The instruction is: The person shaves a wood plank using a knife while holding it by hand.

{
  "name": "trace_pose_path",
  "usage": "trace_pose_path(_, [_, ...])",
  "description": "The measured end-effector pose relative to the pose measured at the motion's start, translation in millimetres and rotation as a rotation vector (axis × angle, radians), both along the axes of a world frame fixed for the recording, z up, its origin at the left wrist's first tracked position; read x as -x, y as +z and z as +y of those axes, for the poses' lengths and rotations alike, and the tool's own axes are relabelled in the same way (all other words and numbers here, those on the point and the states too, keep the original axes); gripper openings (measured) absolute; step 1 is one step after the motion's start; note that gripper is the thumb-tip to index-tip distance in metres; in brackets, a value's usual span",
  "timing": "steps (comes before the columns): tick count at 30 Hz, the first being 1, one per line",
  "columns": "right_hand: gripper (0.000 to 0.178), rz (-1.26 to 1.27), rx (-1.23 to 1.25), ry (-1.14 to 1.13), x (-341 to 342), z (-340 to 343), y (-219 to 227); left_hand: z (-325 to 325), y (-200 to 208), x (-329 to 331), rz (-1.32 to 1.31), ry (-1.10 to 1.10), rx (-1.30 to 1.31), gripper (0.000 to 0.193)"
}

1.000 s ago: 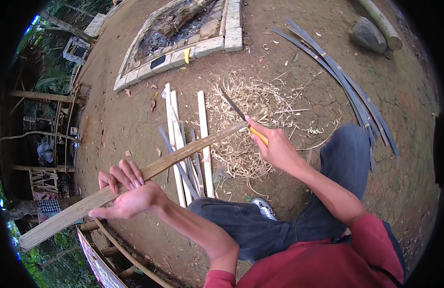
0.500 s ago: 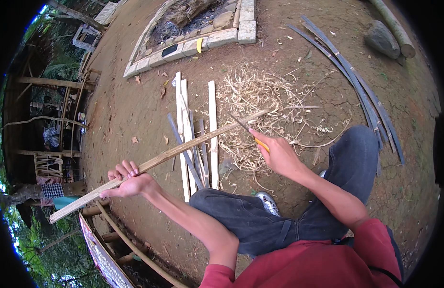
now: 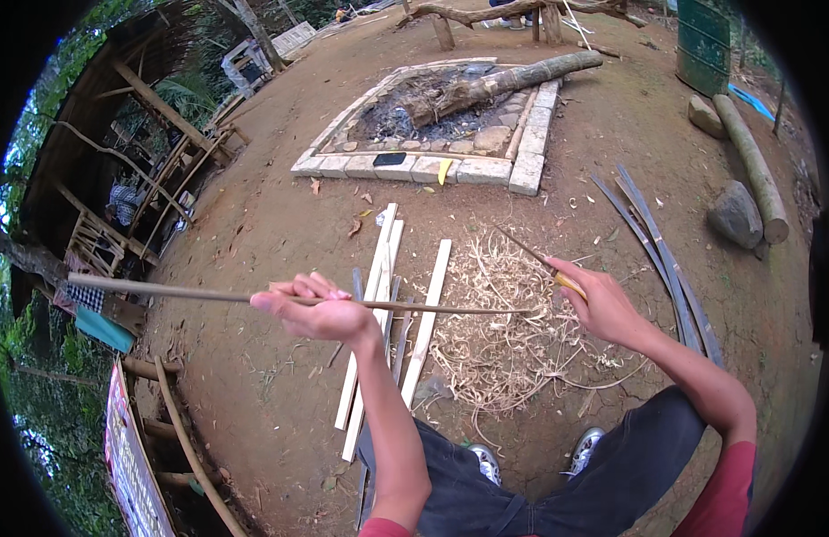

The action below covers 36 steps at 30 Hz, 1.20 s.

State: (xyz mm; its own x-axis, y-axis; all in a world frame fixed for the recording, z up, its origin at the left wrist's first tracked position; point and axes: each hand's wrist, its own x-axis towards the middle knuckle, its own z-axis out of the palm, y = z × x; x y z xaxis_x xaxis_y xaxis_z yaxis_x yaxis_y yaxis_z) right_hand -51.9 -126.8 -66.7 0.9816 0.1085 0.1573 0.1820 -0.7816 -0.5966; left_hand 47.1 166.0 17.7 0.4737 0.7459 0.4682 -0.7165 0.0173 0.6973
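My left hand point(image 3: 316, 306) is closed around a long, thin wooden strip point(image 3: 191, 292), which stretches nearly level from the far left to over the shavings. In my right hand point(image 3: 601, 298) is a knife point(image 3: 522, 243) with a yellowish handle, its dark narrow blade pointing up and to the left. The blade stands apart from the strip, above its right end. Below them a heap of curly pale wood shavings point(image 3: 495, 349) lies on the ground. Several pale strips point(image 3: 428, 322) rest on the dirt between the left arm and the heap.
Ahead is a stone-edged fire pit point(image 3: 459, 170) with a charred log point(image 3: 504, 85). On its rim lie a black flat object point(image 3: 389, 159) and a yellow piece point(image 3: 444, 171). Dark bent strips point(image 3: 670, 259), a rock point(image 3: 735, 215) and a pole point(image 3: 750, 166) lie right. A bamboo rail point(image 3: 195, 447) stands left.
My view has tilted up toward the fire pit. The strip has swung from a slant to nearly level, and the knife blade has come away from it.
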Motion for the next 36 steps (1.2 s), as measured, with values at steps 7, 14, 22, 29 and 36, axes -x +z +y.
trace_pose_path(7, [0.045,0.207,-0.254,0.033,16,-24,-23,-69,29,-29,-0.163,-0.213,-0.104,0.056])
trace_pose_path(14, [0.041,0.403,-0.816,0.003,23,-19,-54,-90,9,-34,-0.173,-0.42,-0.148,0.06])
trace_pose_path(22, [0.042,0.587,-1.165,0.187,39,3,-76,-81,-21,13,-0.151,-0.452,-0.229,0.066])
trace_pose_path(29, [0.053,0.22,-0.811,0.02,40,-7,-112,-85,-25,24,-0.137,-0.502,-0.187,0.069])
trace_pose_path(36, [0.06,0.087,-0.652,-0.065,47,-14,-117,-79,-33,40,-0.141,-0.472,-0.161,0.069])
